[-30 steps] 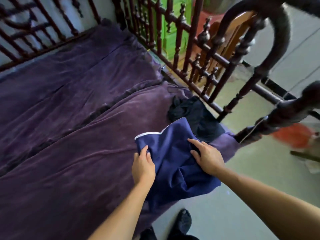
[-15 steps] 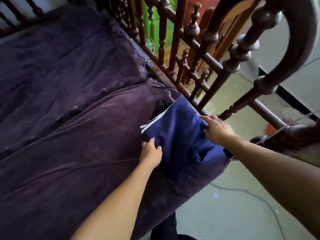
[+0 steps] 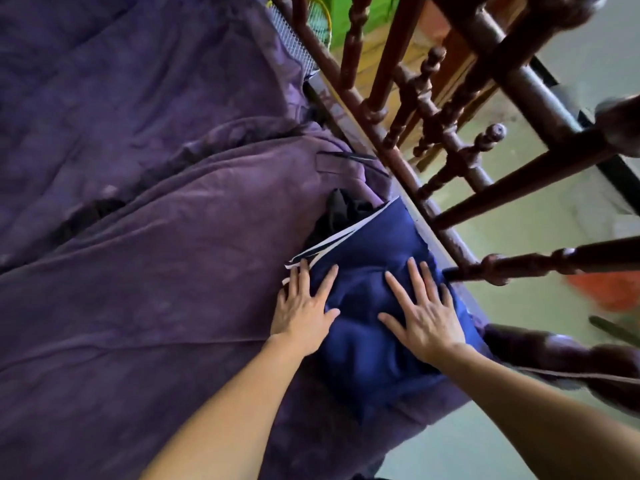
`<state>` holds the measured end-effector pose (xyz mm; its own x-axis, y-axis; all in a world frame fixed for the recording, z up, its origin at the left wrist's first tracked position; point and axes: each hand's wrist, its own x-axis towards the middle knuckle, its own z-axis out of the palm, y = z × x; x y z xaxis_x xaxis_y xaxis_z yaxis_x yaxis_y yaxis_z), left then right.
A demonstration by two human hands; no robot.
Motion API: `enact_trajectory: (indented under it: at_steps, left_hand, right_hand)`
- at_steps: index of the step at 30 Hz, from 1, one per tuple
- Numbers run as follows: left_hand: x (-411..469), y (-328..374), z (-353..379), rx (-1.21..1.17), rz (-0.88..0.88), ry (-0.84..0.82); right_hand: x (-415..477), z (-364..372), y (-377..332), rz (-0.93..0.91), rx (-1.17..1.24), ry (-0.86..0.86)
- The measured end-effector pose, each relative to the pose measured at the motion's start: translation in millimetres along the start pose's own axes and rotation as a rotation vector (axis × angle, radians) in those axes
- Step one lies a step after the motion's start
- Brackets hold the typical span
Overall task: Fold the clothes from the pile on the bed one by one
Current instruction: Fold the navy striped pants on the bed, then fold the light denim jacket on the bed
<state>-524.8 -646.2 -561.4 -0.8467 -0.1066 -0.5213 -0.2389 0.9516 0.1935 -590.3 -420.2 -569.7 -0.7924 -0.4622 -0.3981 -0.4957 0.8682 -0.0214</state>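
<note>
A folded navy blue garment with white trim (image 3: 367, 258) lies at the right corner of the bed, on top of a dark black garment (image 3: 341, 211) that peeks out behind it. My left hand (image 3: 304, 306) lies flat with spread fingers on the garment's left edge, by the white trim. My right hand (image 3: 424, 313) presses flat on the garment's right half, fingers straight and pointing away from me. Both forearms reach in from the bottom of the view.
A purple bedspread (image 3: 156, 254) covers the bed, with creases running across it. A dark red wooden footboard with turned spindles (image 3: 446, 133) runs along the right, close to my right hand. Beyond it are a pale floor and an orange object (image 3: 609, 289).
The blue garment has been carried onto the black clothes at the corner and laid down. Both hands, which gripped its edges, now lie flat on it. The view has moved closer.
</note>
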Motion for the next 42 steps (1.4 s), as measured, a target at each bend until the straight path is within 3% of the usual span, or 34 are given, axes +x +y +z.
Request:
enact_trajectory:
  at_steps: [3, 8, 12, 17, 24, 32, 42]
  left_hand:
    - [-7.6, 1.7, -13.8, 0.000, -0.007, -0.048]
    - [-62.1, 7.0, -36.2, -0.055, -0.123, 0.004]
    - [-137.9, 10.8, -29.7, -0.171, -0.241, -0.048]
    - [-261.6, 21.5, -0.3, -0.263, -0.386, -0.005]
    - [-420.3, 8.6, 33.5, -0.286, -0.578, 0.096]
    - [-569.4, -68.0, 66.1, -0.442, -0.835, 0.314]
    - [-781.8, -214.6, 136.5, -0.457, -1.029, 0.348]
  right_hand:
    - [-0.5, -11.4, -0.8, -0.014, -0.012, -0.029]
    - [-12.1, -58.8, -3.7, -0.008, -0.043, -0.256]
    - [-43.2, -85.3, -13.2, 0.015, 0.015, -0.214]
    - [-122.9, -99.2, -44.8, -0.179, 0.054, -0.066]
    - [-223.2, -106.9, -119.1, -0.494, -0.067, -0.161]
    - [-287.4, -135.7, -277.4, -0.769, -0.164, -0.107]
    - [-391.4, -102.5, -539.6, -0.977, -0.171, -0.107]
